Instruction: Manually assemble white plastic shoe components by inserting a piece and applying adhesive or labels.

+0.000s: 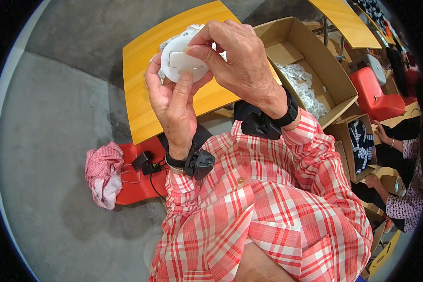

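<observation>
A round white plastic disc (170,74) with a rectangular cut outline in its face is held up over the yellow table (141,101). My left hand (175,103) grips it from below, thumb on the front and fingers behind the rim. My right hand (244,61) is closed in a pinch at the disc's upper right, thumb and index finger at the rectangular part. Whether a separate small piece sits between those fingertips is hidden. Behind the disc, a heap of white plastic pieces (191,30) lies on the table, partly covered by my hands.
Right of the table stands a large open cardboard box (336,70) with many white pieces (300,84) inside. A red chair (373,94) and another person's hand (384,134) are farther right. At lower left, a red seat (134,188) carries a checked cloth (103,171) and black cabled devices (145,162).
</observation>
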`<control>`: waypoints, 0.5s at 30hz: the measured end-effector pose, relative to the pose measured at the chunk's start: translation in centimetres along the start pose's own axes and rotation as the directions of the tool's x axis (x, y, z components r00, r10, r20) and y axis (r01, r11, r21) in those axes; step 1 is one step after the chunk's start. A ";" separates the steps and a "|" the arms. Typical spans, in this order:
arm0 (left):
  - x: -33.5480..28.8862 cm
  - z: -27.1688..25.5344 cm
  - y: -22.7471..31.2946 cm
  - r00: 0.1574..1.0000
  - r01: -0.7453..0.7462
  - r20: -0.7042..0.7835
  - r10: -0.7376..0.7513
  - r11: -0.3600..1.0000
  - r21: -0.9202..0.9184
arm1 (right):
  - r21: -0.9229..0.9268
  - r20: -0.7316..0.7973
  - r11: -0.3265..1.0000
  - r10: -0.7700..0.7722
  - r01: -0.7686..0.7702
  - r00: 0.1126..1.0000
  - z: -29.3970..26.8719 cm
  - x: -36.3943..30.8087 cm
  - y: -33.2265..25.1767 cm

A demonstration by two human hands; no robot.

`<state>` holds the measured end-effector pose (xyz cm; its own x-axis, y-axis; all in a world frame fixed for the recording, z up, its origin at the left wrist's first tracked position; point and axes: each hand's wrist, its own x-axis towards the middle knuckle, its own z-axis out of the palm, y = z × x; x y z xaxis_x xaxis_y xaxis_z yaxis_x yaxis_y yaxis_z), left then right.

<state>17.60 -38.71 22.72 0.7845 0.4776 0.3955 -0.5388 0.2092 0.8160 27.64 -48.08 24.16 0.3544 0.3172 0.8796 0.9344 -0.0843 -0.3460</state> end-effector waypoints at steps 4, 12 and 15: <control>-0.1 0.0 -0.1 1.000 -0.016 -0.022 0.016 1.000 0.021 | 0.003 -0.012 1.000 0.000 0.000 1.000 0.0 -0.1 0.0; -0.1 -0.1 -0.6 0.999 -0.019 -0.046 0.021 0.999 0.026 | 0.008 -0.020 1.000 0.012 -0.012 1.000 -0.1 0.1 -0.4; -0.1 -0.2 -0.4 0.999 -0.006 -0.034 0.008 0.999 0.039 | 0.099 0.005 0.993 0.065 -0.066 0.998 0.0 0.1 -0.2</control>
<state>17.66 -38.63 22.25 0.7695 0.5076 0.3875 -0.5314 0.1723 0.8294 27.45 -48.08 24.31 0.4145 0.3157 0.8535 0.9011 -0.0113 -0.4334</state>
